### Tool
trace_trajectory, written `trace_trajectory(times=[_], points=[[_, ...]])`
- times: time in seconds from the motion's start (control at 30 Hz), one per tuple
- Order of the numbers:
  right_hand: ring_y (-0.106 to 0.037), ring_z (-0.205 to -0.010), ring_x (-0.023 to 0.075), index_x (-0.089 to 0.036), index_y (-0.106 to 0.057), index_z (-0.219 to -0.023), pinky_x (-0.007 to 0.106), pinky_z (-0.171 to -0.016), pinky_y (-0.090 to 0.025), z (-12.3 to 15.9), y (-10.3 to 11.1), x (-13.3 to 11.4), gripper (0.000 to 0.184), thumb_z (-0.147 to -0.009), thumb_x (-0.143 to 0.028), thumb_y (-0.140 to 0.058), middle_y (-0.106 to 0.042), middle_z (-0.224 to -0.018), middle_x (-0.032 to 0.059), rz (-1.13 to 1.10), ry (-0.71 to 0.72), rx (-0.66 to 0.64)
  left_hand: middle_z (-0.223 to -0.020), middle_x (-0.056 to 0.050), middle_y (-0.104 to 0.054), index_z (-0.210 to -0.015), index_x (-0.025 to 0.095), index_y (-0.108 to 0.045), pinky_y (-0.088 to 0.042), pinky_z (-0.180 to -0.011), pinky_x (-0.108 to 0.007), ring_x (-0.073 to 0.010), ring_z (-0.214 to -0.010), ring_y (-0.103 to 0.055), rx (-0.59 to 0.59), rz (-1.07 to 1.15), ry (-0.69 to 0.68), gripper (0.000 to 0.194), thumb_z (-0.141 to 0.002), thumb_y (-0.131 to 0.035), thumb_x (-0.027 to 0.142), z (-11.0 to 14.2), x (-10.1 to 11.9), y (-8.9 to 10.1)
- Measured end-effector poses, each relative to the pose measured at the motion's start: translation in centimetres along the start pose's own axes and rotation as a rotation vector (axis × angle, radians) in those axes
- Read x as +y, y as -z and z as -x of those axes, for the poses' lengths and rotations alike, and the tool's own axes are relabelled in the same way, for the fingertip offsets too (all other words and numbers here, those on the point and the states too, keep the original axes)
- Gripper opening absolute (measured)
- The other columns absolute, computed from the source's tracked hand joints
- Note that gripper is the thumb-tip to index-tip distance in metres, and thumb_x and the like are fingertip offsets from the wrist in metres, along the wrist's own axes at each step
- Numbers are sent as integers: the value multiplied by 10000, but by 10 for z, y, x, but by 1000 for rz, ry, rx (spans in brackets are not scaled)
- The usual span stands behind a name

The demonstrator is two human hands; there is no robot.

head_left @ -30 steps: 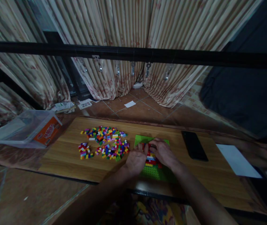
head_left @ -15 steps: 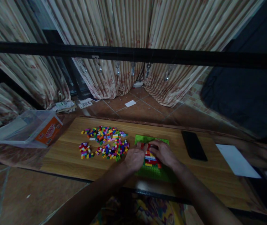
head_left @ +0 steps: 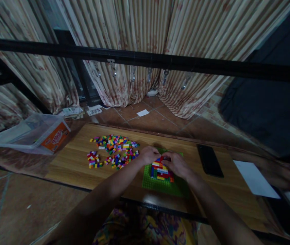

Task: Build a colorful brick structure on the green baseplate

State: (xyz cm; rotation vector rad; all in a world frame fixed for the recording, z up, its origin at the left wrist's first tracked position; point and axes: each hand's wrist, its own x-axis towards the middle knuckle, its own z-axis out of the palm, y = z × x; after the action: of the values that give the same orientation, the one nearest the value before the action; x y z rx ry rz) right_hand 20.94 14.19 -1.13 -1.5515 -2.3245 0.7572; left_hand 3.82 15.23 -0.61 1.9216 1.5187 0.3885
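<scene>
A small structure of toy bricks (head_left: 160,171), in red, yellow, white and blue, stands on a green studded baseplate (head_left: 151,183). At its far left edge is my left hand (head_left: 149,155), fingers bent and pressed together; what they pinch, if anything, is too small to make out. My right hand (head_left: 175,163) curls over the far right part of the structure, its fingertips closed against the bricks. A bit of red shows between the two hands' fingertips. Left of the baseplate, many loose toy bricks (head_left: 118,144) lie in mixed colours.
A black phone (head_left: 209,160) lies on the wooden table (head_left: 68,163), right of the baseplate. White paper (head_left: 255,178) overlaps the table's right end. Beyond the left end stands a clear plastic box (head_left: 36,131) with an orange label. A black bar (head_left: 134,58) crosses in front of the curtains.
My left hand has shifted away from me, uncovering the structure's left side and more of the baseplate. My right hand stays at the structure. The camera view has tilted slightly.
</scene>
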Motion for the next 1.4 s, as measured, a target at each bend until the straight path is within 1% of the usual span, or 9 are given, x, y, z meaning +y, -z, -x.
trace_trajectory(times=[0.3, 0.47, 0.7, 0.77, 0.87, 1.0, 1.17, 1.3, 1.4], points=[[-609, -785, 178, -194, -699, -843, 267, -713, -409, -7, 1, -1, 144, -752, -178, -588, -680, -841, 42, -8, -40, -54, -723, -17, -729, -817, 181, -763, -468, -655, -200, -132, -685, -624, 12, 5, 82, 233, -724, -550, 198, -13, 0, -14], [-632, -805, 189, -199, -701, -869, 278, -725, -433, -5, -2, 1, 170, -741, -185, -590, -704, -846, 38, -47, -39, -33, -753, -29, -741, -813, 190, -762, -496, -706, -218, -148, -714, -653, 77, 10, 57, 230, -747, -541, 182, -6, 2, -17], [-651, -966, 208, -187, -632, -1124, 322, -831, -487, 8, -6, 12, 375, -770, -299, -577, -693, -1084, 88, -134, -21, 62, -1015, -31, -731, -1034, 210, -701, -493, -880, -242, -146, -947, -663, 289, 80, -55, 295, -876, -452, 226, 27, 3, 5], [-645, -998, 217, -187, -602, -1171, 353, -866, -488, 14, -6, 21, 428, -777, -349, -564, -683, -1114, 98, -217, -55, 180, -1068, -47, -713, -1073, 195, -676, -485, -909, -255, -146, -995, -647, 379, 107, -73, 311, -896, -424, 231, 46, -11, 20], [-660, -952, 233, -186, -637, -1097, 386, -862, -493, 21, -6, 24, 388, -796, -403, -521, -704, -1049, 102, -264, -99, 332, -1018, -70, -719, -998, 176, -689, -506, -882, -301, -180, -949, -660, 632, 189, -72, 261, -868, -480, 263, 86, -53, 42], [-662, -922, 225, -216, -664, -1031, 371, -857, -492, 20, -14, -4, 340, -829, -428, -492, -710, -1018, 73, -252, -60, 329, -934, -82, -719, -967, 162, -676, -535, -776, -317, -204, -841, -675, 887, 138, 204, 275, -848, -471, 301, 147, -123, 63], [-633, -968, 195, -215, -670, -1004, 320, -887, -462, -6, -41, -69, 274, -869, -334, -464, -692, -1034, 62, -170, 149, 205, -1014, -101, -685, -1012, 162, -649, -512, -836, -353, -235, -944, -643, 980, -46, 391, 304, -852, -437, 309, 189, -175, 68], [-614, -943, 180, -215, -660, -1034, 277, -854, -440, -45, -63, -109, 254, -892, -256, -453, -677, -1024, 60, 30, 189, 118, -1044, -92, -668, -1037, 169, -635, -497, -879, -364, -227, -993, -617, 939, -54, 342, 303, -879, -402, 280, 184, -183, 59], [-601, -931, 184, -215, -654, -1050, 267, -839, -422, -71, -75, -122, 249, -892, -234, -463, -662, -1018, 69, 188, 143, 105, -1079, -88, -660, -1064, 170, -630, -484, -898, -385, -230, -999, -600, 904, -101, 320, 295, -884, -409, 244, 178, -183, 53]])
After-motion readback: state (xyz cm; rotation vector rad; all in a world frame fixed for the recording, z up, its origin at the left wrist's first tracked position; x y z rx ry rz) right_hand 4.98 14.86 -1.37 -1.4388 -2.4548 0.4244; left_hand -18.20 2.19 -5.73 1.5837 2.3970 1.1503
